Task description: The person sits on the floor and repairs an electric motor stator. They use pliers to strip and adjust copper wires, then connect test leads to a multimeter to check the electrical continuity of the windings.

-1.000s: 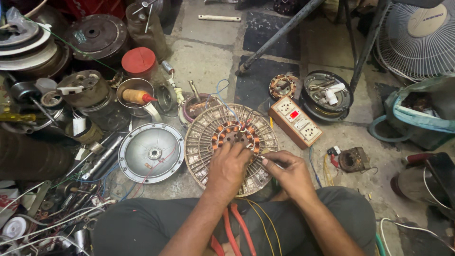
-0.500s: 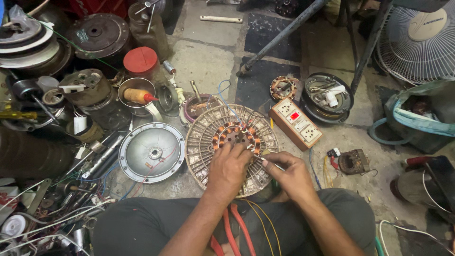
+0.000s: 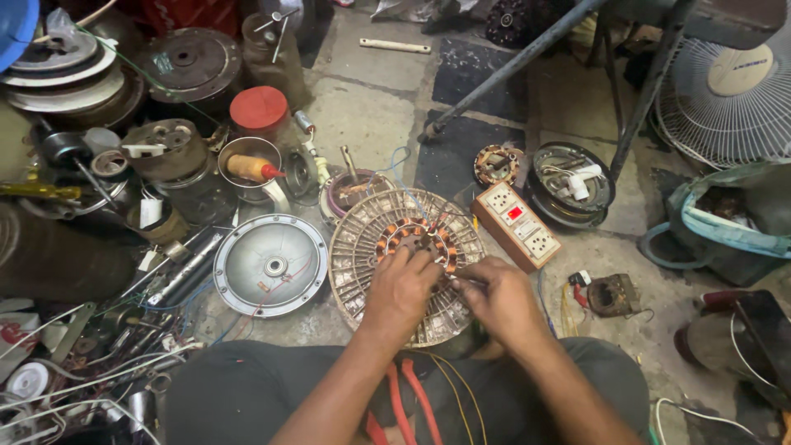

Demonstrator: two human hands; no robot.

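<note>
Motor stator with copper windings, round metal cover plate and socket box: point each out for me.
Motor stator [image 3: 375, 264]: head view, bare ribbed outer ring, left part.
Round metal cover plate [image 3: 270, 265]: head view, centre hub.
Socket box [image 3: 517, 226]: head view, top face.

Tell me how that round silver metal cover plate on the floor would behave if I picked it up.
The round silver metal cover plate looks rigid, probably fairly heavy for its size. Its smooth domed face may feel slippery. Lying flat, it shouldn't roll.

Fan badge [image 3: 739, 70]: round, cream, set at the hub of the white grille, top right.
Bag [image 3: 16, 336]: white with red print, seen at the left edge.
</note>
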